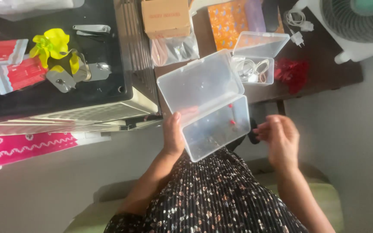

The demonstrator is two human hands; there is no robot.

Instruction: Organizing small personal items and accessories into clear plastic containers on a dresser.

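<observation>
Holding a clear plastic box (216,125) over the lap, the left hand (173,134) grips its near side, with the thumb pressed on the wall and the fingers hidden behind it. The box's lid (199,82) stands flipped open, and a few tiny red bits (232,122) sit inside.

The right hand (279,137) floats just beside the box, not touching it. It is blurry, and its fingertips look pressed together, maybe pinching something very small; I cannot tell what.

I think small bits are being sorted into the open box. The next move calls for a steady box and a careful reach over its rim.

A second clear box (252,71) with white cords lies open near the front edge of the brown table (324,73), beside a red bundle (292,73).
</observation>
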